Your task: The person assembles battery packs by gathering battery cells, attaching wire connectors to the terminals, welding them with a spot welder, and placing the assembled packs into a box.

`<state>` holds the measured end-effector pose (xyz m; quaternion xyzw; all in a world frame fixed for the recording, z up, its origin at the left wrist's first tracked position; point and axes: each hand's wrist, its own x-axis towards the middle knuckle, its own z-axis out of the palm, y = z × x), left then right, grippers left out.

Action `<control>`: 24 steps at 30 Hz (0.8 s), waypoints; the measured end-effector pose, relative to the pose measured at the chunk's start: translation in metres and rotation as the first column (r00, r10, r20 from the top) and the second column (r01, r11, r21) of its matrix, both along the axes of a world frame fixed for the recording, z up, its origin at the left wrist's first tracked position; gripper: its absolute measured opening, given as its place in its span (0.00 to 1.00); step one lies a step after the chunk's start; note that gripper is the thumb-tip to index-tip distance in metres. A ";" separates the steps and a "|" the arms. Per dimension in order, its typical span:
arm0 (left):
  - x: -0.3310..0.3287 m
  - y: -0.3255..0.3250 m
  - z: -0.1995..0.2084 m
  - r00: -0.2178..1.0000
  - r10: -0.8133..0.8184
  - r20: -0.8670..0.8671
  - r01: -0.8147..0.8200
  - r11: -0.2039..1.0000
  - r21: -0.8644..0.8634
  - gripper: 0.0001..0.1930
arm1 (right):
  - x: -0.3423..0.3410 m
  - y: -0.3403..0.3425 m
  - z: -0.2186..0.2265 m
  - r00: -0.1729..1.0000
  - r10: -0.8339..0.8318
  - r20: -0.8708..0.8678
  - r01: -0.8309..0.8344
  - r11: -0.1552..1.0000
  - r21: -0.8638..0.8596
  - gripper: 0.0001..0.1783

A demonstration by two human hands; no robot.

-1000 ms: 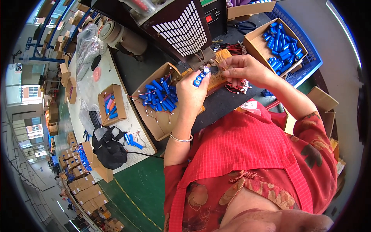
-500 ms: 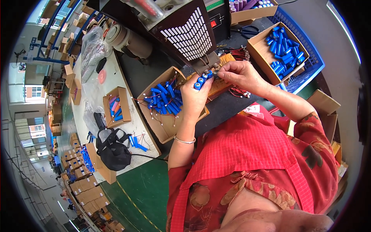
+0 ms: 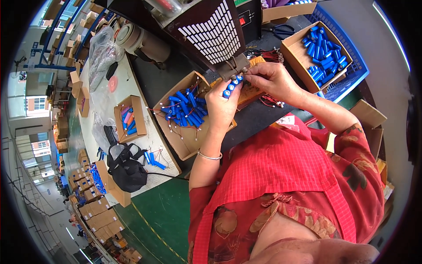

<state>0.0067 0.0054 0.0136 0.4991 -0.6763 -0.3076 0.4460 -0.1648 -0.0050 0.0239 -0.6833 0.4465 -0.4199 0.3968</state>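
My left hand [image 3: 222, 107] is closed around several blue cylindrical battery cells [image 3: 228, 90] held in a row, their round ends facing up. The row sits just under the tip of a dark machine head [image 3: 211, 37], which looks like a spot welder. At the far end of the row, my right hand [image 3: 276, 82] has thumb and forefinger pinched together; whatever lies between them is too small to make out. Both hands are over a yellowish block [image 3: 249, 97]. To the left of my left hand, a cardboard box [image 3: 184, 143] holds blue cells with wire leads [image 3: 187, 108].
At the right, a cardboard box [image 3: 291, 49] of loose blue cells stands in a blue basket [image 3: 355, 78]. Red wire leads [image 3: 271, 100] and black-handled pliers [image 3: 283, 31] lie close by. Further left are a flask [image 3: 149, 46], a small box [image 3: 140, 116] and a black bag [image 3: 127, 171].
My right fingertips have moved slightly away from me and left, nearer the machine's tip. My left hand still grips the row of cells. The whole view has shifted a little.
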 end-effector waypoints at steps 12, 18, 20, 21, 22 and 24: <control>0.001 -0.004 -0.008 0.999 0.020 -0.043 -0.019 0.999 0.031 0.08 | 0.002 -0.002 -0.005 0.993 -0.016 -0.117 -0.017 0.961 -0.276 0.08; 0.025 0.006 0.002 0.973 0.148 -0.174 -0.112 0.972 0.205 0.12 | -0.027 -0.004 0.006 0.993 -0.091 0.076 0.092 0.996 -0.011 0.13; 0.049 0.007 0.009 0.923 0.278 -0.268 -0.196 0.935 0.296 0.15 | -0.054 -0.011 -0.012 0.982 -0.186 0.004 0.186 0.976 -0.115 0.11; 0.068 0.006 0.005 0.932 0.300 -0.203 -0.241 0.932 0.271 0.16 | -0.064 -0.009 -0.014 0.975 -0.185 -0.123 0.174 0.980 -0.095 0.10; 0.094 0.005 -0.007 0.942 0.297 -0.158 -0.254 0.936 0.242 0.13 | -0.070 -0.007 -0.015 0.954 -0.171 -0.246 0.158 0.985 -0.075 0.10; 0.124 0.008 -0.018 0.924 0.375 -0.072 -0.343 0.899 0.271 0.13 | -0.079 -0.002 -0.039 0.912 -0.102 -0.397 0.034 0.984 -0.176 0.08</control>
